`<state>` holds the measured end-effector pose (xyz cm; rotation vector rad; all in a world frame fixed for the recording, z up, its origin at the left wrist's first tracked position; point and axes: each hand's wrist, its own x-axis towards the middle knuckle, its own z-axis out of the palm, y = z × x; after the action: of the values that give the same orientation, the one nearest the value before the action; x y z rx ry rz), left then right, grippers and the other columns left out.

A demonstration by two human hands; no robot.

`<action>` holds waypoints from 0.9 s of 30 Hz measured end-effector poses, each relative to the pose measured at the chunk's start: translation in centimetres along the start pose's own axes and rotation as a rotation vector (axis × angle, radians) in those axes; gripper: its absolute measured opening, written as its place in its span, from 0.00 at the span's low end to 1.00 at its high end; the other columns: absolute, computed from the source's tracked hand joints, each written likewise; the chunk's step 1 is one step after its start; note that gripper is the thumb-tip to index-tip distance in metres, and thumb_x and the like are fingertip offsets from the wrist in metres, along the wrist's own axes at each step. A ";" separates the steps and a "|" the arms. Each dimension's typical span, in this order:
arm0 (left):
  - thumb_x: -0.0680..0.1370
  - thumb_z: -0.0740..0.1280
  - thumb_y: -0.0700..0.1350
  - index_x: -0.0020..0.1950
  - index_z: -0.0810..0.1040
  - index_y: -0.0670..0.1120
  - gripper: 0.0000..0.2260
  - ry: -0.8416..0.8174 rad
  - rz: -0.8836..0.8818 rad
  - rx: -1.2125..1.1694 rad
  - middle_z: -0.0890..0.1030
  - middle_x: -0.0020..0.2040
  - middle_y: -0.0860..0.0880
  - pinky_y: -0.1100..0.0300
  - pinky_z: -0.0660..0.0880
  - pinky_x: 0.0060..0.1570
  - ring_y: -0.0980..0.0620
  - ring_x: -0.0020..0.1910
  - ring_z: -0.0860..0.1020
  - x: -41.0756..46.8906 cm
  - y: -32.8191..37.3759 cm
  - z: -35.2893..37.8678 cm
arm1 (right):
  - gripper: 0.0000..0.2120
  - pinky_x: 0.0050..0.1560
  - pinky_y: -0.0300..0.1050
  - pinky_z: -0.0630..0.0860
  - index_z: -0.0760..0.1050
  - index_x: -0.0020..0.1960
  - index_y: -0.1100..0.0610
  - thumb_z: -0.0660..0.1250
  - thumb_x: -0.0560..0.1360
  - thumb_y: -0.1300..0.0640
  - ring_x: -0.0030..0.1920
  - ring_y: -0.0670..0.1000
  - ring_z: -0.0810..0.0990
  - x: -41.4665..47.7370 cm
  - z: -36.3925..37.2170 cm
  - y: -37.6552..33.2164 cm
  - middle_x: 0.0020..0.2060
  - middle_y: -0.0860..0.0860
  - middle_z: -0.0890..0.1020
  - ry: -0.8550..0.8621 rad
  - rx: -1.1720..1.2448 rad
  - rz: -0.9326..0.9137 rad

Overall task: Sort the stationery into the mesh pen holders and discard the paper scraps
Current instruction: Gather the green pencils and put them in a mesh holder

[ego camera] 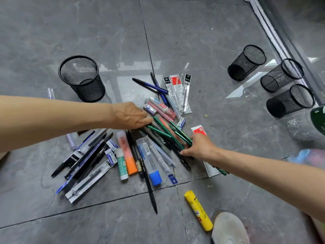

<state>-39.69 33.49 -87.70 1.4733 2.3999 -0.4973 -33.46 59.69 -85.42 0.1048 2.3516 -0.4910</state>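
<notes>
Stationery is seen scattered across a grey tiled floor (193, 41) in the head view, the pile lying at the centre of the frame. The left hand (131, 116) is reached in from 9 o'clock, its fingers curled down onto the upper ends of the green pencils (168, 132); whether a pencil is actually pinched cannot be told, since the fingertips are hidden by the knuckles. The right hand (200, 147) is brought in from 4 o'clock and its grip is closed around the lower ends of the same green pencils, thumb underneath, fingers over the top.

One upright mesh pen holder (81, 78) is placed at 10 o'clock from the pile, well apart from it. Three more mesh holders (246, 63) are lined up at 2 o'clock (all three appear tilted by the wide lens), near a pale wall trim (267, 27).

Below the hands an orange highlighter (127, 154), a green-labelled glue stick (121, 163) and a blue-capped tube (149, 162) are laid side by side. Packaged refills (177, 92) and blue pens (154, 86) are found at 12 o'clock of the pile. A yellow glue stick (198, 210) is set apart at 6 o'clock, just beside a pale shoe (230, 229). Small paper scraps (209, 186) are dotted on the floor near it.
</notes>
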 end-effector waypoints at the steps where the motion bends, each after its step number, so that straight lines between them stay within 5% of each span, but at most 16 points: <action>1: 0.80 0.57 0.38 0.58 0.61 0.46 0.09 -0.013 -0.013 -0.018 0.69 0.43 0.52 0.63 0.70 0.33 0.54 0.37 0.70 -0.3 -0.1 -0.2 | 0.10 0.24 0.37 0.63 0.78 0.40 0.61 0.75 0.67 0.57 0.27 0.47 0.70 -0.1 0.0 0.1 0.27 0.50 0.72 -0.010 0.007 -0.007; 9: 0.76 0.58 0.37 0.57 0.66 0.43 0.10 -0.175 -0.105 -0.222 0.69 0.48 0.49 0.62 0.62 0.30 0.52 0.34 0.68 -1.5 0.1 -1.8 | 0.11 0.19 0.32 0.61 0.69 0.34 0.55 0.66 0.71 0.65 0.22 0.43 0.67 -1.7 -1.3 -1.2 0.24 0.48 0.71 -0.006 0.353 -0.013; 13: 0.76 0.58 0.35 0.58 0.70 0.41 0.11 -0.237 -0.122 -0.193 0.73 0.53 0.47 0.62 0.65 0.35 0.52 0.37 0.68 -1.9 0.3 -2.7 | 0.15 0.20 0.34 0.58 0.68 0.33 0.57 0.66 0.76 0.55 0.16 0.44 0.63 -1.9 -1.3 -1.1 0.17 0.46 0.68 -0.056 0.539 0.037; 18: 0.75 0.59 0.34 0.68 0.64 0.43 0.22 -0.178 -0.174 -0.226 0.72 0.54 0.46 0.58 0.69 0.35 0.48 0.41 0.75 -2.6 -0.1 -3.4 | 0.12 0.23 0.38 0.61 0.70 0.36 0.57 0.66 0.76 0.54 0.22 0.47 0.65 -2.5 -1.2 -1.3 0.28 0.53 0.72 -0.031 0.587 0.037; 24: 0.76 0.62 0.36 0.73 0.60 0.43 0.26 -0.053 -0.328 -0.392 0.75 0.60 0.45 0.57 0.71 0.45 0.46 0.54 0.76 -4.7 -1.7 -3.1 | 0.23 0.24 0.35 0.64 0.67 0.29 0.57 0.68 0.73 0.43 0.21 0.48 0.68 -2.9 -1.9 -2.2 0.21 0.52 0.71 0.004 0.642 0.030; 27: 0.76 0.64 0.37 0.70 0.65 0.43 0.22 -0.016 -0.495 -0.670 0.79 0.55 0.44 0.58 0.70 0.45 0.46 0.48 0.75 -6.0 -1.7 -3.5 | 0.19 0.22 0.36 0.64 0.69 0.34 0.58 0.66 0.76 0.46 0.18 0.46 0.64 -2.8 -2.1 -2.7 0.19 0.50 0.69 -0.018 0.721 0.018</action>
<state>-38.83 29.51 -81.85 0.5951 2.5398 0.2035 -33.28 58.19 -81.32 0.4478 2.0457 -1.2988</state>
